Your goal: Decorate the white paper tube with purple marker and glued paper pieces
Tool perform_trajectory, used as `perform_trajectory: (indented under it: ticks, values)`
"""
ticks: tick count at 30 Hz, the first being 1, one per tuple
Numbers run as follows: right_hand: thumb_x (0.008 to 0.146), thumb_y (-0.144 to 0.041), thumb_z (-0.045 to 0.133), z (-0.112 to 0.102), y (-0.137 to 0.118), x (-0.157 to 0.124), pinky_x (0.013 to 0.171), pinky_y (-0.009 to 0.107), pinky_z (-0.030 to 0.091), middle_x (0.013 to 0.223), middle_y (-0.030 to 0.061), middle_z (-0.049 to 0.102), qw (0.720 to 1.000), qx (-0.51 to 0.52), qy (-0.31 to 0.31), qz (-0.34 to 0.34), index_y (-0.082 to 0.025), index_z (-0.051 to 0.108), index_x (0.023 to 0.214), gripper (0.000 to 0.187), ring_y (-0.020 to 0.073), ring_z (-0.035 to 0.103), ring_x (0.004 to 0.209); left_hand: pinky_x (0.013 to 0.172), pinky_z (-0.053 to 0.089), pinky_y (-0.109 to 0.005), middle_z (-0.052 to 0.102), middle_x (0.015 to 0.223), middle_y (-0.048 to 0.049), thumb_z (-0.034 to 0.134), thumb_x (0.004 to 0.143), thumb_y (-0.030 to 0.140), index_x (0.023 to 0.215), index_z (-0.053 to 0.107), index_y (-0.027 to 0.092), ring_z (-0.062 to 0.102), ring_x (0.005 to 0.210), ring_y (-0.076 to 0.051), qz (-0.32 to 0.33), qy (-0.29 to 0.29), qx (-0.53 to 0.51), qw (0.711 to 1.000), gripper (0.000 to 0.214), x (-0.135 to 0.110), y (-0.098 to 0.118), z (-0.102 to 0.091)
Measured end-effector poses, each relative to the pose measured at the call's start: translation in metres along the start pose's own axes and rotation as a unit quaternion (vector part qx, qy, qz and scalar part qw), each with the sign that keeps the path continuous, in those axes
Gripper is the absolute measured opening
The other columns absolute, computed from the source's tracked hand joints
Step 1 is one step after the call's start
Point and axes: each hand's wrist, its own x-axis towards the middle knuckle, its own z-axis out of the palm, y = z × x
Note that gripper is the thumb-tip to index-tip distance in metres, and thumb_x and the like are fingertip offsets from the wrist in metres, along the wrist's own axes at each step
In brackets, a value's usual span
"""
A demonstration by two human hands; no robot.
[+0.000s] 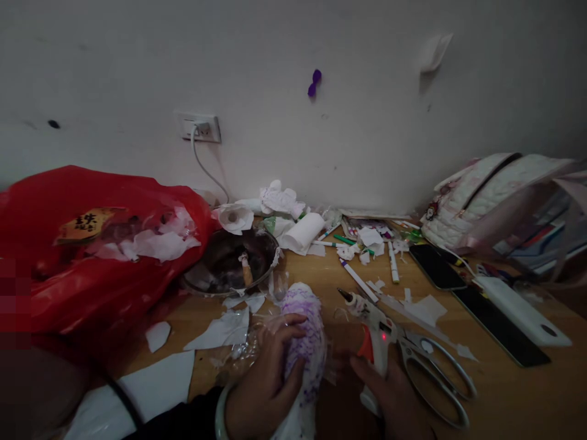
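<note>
A long, rounded white bundle (pixel 306 333) with purple streaks, perhaps wrapped in tissue, lies upright in view at the front middle of the table. My left hand (pixel 270 382), with a pale bracelet at the wrist, is closed around its left side, the fingers resting on top. At its right is a white glue gun (pixel 383 333) with an orange trigger and a lit red light, its nozzle pointing up and left. My right hand (pixel 389 385) is at the gun's handle, thumb across it; its fingers are dark and smeared, so the grip is unclear. Scissors (pixel 440 373) lie just beyond.
At left stands a red plastic bag (pixel 92 293) with paper scraps. A dark round pan (pixel 220 263), a white paper roll (pixel 305 232) and several markers (pixel 393 263) lie toward the wall. Right are a phone (pixel 435 267), a white power bank (pixel 523 311) and a backpack (pixel 486 189).
</note>
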Motion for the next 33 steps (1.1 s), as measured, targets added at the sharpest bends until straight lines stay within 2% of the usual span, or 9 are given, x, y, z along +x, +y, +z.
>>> perform_trajectory:
  ticks: [5,8,14,17,20,23,27,30,33]
  values:
    - [0.06,-0.044,0.077,0.009,-0.006,-0.001,0.067,0.033,0.056,0.077,0.0086,0.072,0.999,0.007,-0.003,-0.033,-0.014,0.065,0.08,0.038,0.0236,0.068,0.071,0.087,0.036,-0.04,0.047,0.115,-0.0097,0.043,0.082,0.01,0.11,0.037,0.022,0.044,0.108,-0.024,0.019,0.003,0.009,1.0,0.031,0.0,0.002,-0.003]
    - [0.059,-0.044,0.077,0.015,-0.009,0.0,0.063,0.033,0.056,0.076,0.008,0.072,0.999,0.021,-0.002,-0.027,-0.014,0.063,0.078,0.038,0.0236,0.068,0.067,0.086,0.036,-0.041,0.05,0.113,-0.0095,0.043,0.081,0.009,0.108,0.039,0.022,0.046,0.106,-0.025,0.036,-0.001,0.013,0.999,0.031,0.001,0.001,-0.004]
    - [0.062,-0.046,0.075,0.021,-0.008,0.004,0.062,0.033,0.055,0.077,0.008,0.072,0.999,0.037,-0.018,-0.017,-0.013,0.058,0.097,0.051,0.023,0.068,0.068,0.094,0.034,-0.036,0.051,0.121,-0.0103,0.045,0.08,0.013,0.12,0.036,0.019,0.044,0.114,-0.022,0.106,-0.018,-0.002,0.994,0.042,0.002,-0.002,-0.008]
    - [0.061,-0.046,0.075,0.023,-0.012,0.002,0.063,0.034,0.055,0.077,0.0087,0.072,0.999,0.032,-0.023,-0.012,-0.013,0.06,0.092,0.048,0.0239,0.068,0.069,0.097,0.031,-0.033,0.054,0.122,-0.0092,0.046,0.082,0.017,0.124,0.033,0.02,0.044,0.116,-0.021,0.144,-0.044,-0.008,0.989,0.044,0.004,-0.002,-0.01]
    - [0.056,-0.049,0.077,0.024,-0.015,0.0,0.065,0.035,0.054,0.075,0.0074,0.072,0.999,0.026,-0.034,-0.003,-0.015,0.061,0.086,0.049,0.0247,0.068,0.07,0.1,0.027,-0.036,0.059,0.118,-0.0065,0.045,0.083,0.018,0.123,0.034,0.022,0.048,0.112,-0.021,0.153,-0.063,-0.013,0.986,0.041,0.008,0.0,-0.012]
    - [0.054,-0.053,0.076,0.023,-0.017,0.001,0.066,0.035,0.053,0.073,0.0063,0.071,0.999,0.003,-0.031,0.011,-0.015,0.061,0.085,0.051,0.0244,0.067,0.069,0.097,0.029,-0.036,0.06,0.113,-0.006,0.046,0.081,0.017,0.12,0.037,0.022,0.049,0.108,-0.021,0.149,-0.052,-0.011,0.987,0.041,0.009,0.001,-0.012]
    - [0.06,-0.056,0.069,0.017,-0.021,0.002,0.062,0.029,0.051,0.067,0.0039,0.068,0.996,-0.076,-0.036,-0.037,-0.016,0.059,0.077,0.044,0.0197,0.064,0.064,0.094,0.032,-0.035,0.059,0.111,-0.008,0.048,0.077,0.015,0.119,0.038,0.019,0.049,0.106,-0.022,0.15,-0.037,0.009,0.988,0.043,0.006,-0.001,-0.011]
    - [0.066,-0.055,0.062,0.003,-0.028,-0.002,0.051,0.024,0.044,0.048,-0.0032,0.057,0.983,-0.168,0.044,-0.062,-0.02,0.053,0.069,0.037,0.0133,0.053,0.048,0.093,0.032,-0.035,0.058,0.11,-0.0082,0.048,0.075,0.014,0.118,0.038,0.018,0.049,0.105,-0.022,0.147,-0.03,0.009,0.989,0.044,0.006,-0.002,-0.01]
    - [0.06,-0.054,0.062,-0.018,-0.03,-0.009,0.049,0.024,0.043,0.045,-0.0046,0.055,0.962,-0.241,0.124,-0.022,-0.021,0.053,0.076,0.038,0.015,0.052,0.047,0.092,0.033,-0.037,0.059,0.108,-0.0082,0.048,0.074,0.012,0.116,0.038,0.019,0.051,0.103,-0.023,0.143,-0.027,0.012,0.989,0.044,0.007,-0.002,-0.009]
